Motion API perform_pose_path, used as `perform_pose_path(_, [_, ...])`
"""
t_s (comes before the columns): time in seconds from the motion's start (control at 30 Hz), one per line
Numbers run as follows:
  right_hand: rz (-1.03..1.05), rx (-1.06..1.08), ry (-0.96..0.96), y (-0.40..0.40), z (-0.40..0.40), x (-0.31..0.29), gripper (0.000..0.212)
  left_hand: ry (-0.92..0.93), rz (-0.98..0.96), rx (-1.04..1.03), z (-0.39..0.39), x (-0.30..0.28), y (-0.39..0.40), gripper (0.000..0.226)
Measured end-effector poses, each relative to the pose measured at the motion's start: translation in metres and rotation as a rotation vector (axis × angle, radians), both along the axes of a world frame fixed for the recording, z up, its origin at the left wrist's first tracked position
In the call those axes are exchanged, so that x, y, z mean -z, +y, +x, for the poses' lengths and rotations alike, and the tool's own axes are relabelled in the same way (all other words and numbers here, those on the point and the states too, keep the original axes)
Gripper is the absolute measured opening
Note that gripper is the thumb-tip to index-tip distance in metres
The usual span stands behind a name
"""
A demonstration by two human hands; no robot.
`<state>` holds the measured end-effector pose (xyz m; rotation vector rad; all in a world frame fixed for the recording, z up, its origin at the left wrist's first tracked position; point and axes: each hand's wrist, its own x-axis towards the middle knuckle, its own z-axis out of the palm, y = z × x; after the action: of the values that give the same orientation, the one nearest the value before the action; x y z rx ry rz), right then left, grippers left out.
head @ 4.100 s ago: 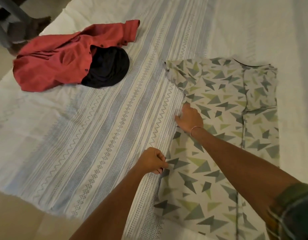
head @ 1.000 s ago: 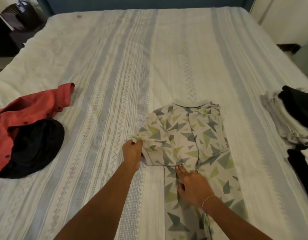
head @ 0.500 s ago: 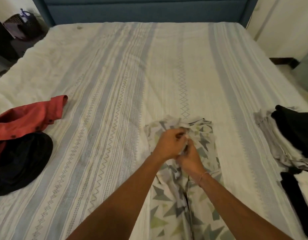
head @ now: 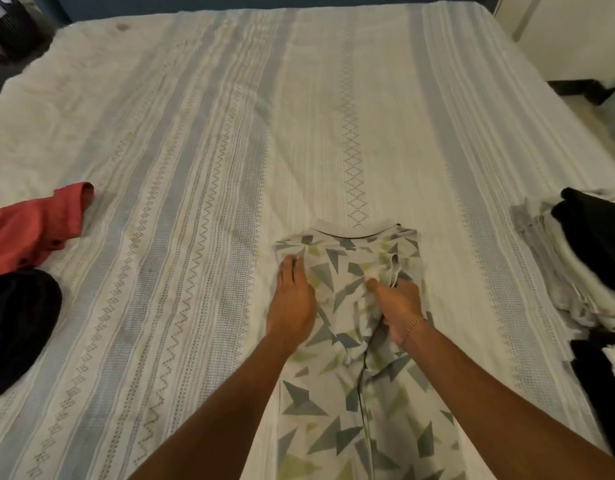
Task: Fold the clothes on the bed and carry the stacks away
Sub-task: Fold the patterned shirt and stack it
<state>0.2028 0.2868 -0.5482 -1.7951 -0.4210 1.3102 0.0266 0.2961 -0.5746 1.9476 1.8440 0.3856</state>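
Observation:
A white shirt with grey and green triangles (head: 347, 403) lies lengthwise on the striped bed cover (head: 202, 161), collar pointing away from me, both sides folded in to a narrow strip. My left hand (head: 290, 301) lies flat with straight fingers on its left shoulder fold. My right hand (head: 398, 308) pinches a fold of the shirt's right sleeve near the chest. A red shirt (head: 29, 226) and a black garment (head: 17, 327) lie unfolded at the left edge.
A stack of folded grey, white and black clothes (head: 583, 268) sits at the bed's right edge, with more dark cloth (head: 600, 382) below it. The blue headboard runs along the top. A white wall and floor lie beyond the right side.
The left sleeve was folded over onto the shirt's body. My hands, joined at the chest half a second ago, have parted: the left now presses the left fold, the right holds the right sleeve fold.

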Motion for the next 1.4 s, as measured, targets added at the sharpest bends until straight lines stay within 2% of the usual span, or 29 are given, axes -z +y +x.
perform_pose_path(0.07, [0.104, 0.035, 0.021, -0.004, 0.006, 0.0, 0.019, -0.036, 0.025, 0.008, -0.002, 0.005, 0.008, 0.056])
perform_pose_path(0.17, [0.126, 0.046, 0.03, -0.013, 0.019, 0.008, 0.02, -0.043, 0.062, 0.073, -0.002, 0.011, 0.016, 0.057])
perform_pose_path(0.27, [0.127, 0.082, 0.131, -0.013, 0.028, 0.01, 0.025, -0.005, 0.078, 0.148, 0.0, 0.022, 0.026, 0.063])
perform_pose_path(0.37, [0.208, 0.11, 0.074, -0.014, 0.031, 0.008, 0.03, 0.03, 0.089, 0.199, 0.0, 0.032, 0.035, 0.069])
perform_pose_path(0.43, [0.162, 0.116, 0.01, -0.019, 0.034, 0.014, 0.033, 0.082, 0.096, 0.242, -0.002, 0.035, 0.04, 0.072])
perform_pose_path(0.53, [-0.01, 0.071, 0.018, -0.026, 0.037, 0.021, 0.022, 0.172, 0.113, 0.319, -0.006, 0.038, 0.049, 0.077])
perform_pose_path(0.63, [-0.05, -0.045, -0.147, -0.025, 0.036, 0.022, 0.027, 0.051, 0.107, 0.383, -0.01, 0.036, 0.056, 0.072])
perform_pose_path(0.73, [-0.028, -0.074, -0.228, -0.022, 0.033, 0.02, 0.023, -0.083, 0.153, 0.288, -0.019, 0.032, 0.053, 0.063])
perform_pose_path(0.8, [-0.002, -0.098, -0.271, -0.021, 0.033, 0.02, 0.015, 0.007, 0.198, 0.126, -0.02, 0.031, 0.043, 0.063])
perform_pose_path(0.87, [0.029, -0.127, -0.308, -0.022, 0.031, 0.02, 0.011, 0.099, 0.148, 0.025, -0.02, 0.031, 0.034, 0.069])
perform_pose_path(0.93, [0.073, -0.154, -0.389, -0.025, 0.03, 0.022, 0.016, 0.153, 0.069, 0.047, -0.019, 0.038, 0.032, 0.075])
perform_pose_path(1.03, [0.133, -0.206, -0.561, -0.032, 0.031, 0.023, 0.025, 0.239, 0.066, 0.114, -0.024, 0.045, 0.048, 0.074])
perform_pose_path(1.17, [0.111, -0.182, -0.705, -0.038, 0.033, 0.017, 0.031, 0.284, 0.046, 0.16, -0.029, 0.042, 0.06, 0.075])
perform_pose_path(1.27, [-0.011, -0.231, -0.577, -0.037, 0.031, 0.013, 0.027, 0.32, 0.069, 0.097, -0.015, 0.029, 0.046, 0.07])
perform_pose_path(1.3, [-0.033, -0.266, -0.536, -0.037, 0.031, 0.011, 0.031, 0.32, 0.095, 0.094, -0.007, 0.025, 0.038, 0.069])
perform_pose_path(1.4, [0.034, -0.321, -0.541, -0.04, 0.031, 0.01, 0.039, 0.267, 0.103, 0.221, 0.011, 0.028, 0.013, 0.072])
